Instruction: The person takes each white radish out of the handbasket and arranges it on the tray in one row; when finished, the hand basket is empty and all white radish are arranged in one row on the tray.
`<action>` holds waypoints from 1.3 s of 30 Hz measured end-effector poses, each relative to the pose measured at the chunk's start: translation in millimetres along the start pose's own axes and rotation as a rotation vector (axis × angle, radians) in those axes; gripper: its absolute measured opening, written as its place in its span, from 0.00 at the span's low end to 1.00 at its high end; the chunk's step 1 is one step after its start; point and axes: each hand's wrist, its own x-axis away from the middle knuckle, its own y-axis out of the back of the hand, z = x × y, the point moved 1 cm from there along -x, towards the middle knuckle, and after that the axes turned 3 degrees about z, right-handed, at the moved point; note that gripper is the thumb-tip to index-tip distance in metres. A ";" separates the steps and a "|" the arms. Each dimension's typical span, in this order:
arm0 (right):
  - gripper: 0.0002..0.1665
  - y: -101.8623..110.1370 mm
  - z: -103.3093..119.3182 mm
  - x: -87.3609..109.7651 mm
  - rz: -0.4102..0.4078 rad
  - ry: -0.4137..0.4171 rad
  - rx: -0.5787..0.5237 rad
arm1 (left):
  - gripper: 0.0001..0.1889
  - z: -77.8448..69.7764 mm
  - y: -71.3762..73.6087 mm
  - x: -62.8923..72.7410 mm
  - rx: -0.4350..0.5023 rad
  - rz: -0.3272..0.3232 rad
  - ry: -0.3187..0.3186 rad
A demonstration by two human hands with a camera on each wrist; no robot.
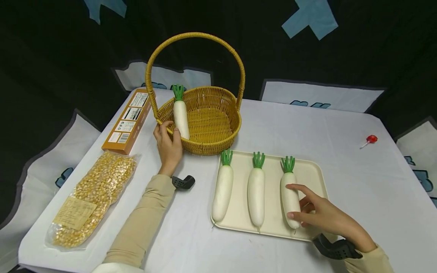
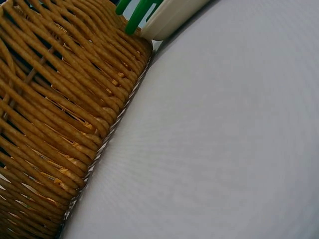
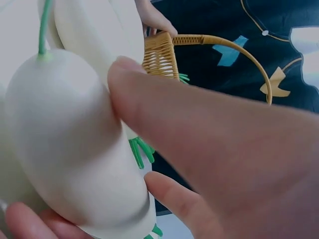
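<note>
A yellow-brown wicker basket with a tall arched handle stands at the back; its woven side fills the left of the left wrist view. My left hand grips the basket's front left rim. One white radish with green stalks leans upright inside, beside that hand. On a cream tray lie a left radish, a middle radish and a right radish, stalks pointing away. My right hand holds the right radish, thumb and fingers round it. The right wrist view shows its rounded root end close up.
An orange-brown box with white labels lies at the back left. In front of it is a clear bag of corn kernels with a paper label. A red lollipop lies far right. Dark cloth hangs behind the white-covered table.
</note>
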 end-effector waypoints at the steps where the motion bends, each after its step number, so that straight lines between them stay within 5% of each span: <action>1: 0.42 -0.2 0.5 0.5 -0.003 -0.001 0.010 | 0.19 -0.1 0.0 0.0 0.000 0.000 -0.001; 16: 0.34 -5.6 7.3 1.3 -0.172 0.051 0.158 | 0.20 1.5 -1.2 -1.2 0.008 -0.001 0.001; 30: 0.39 -1.0 10.9 -0.7 -0.281 0.061 0.195 | 0.19 0.6 -1.8 -0.9 0.008 -0.003 -0.009; 39: 0.28 14.0 24.0 -24.3 -0.445 0.164 0.040 | 0.19 1.3 -2.0 -1.3 0.000 -0.009 -0.010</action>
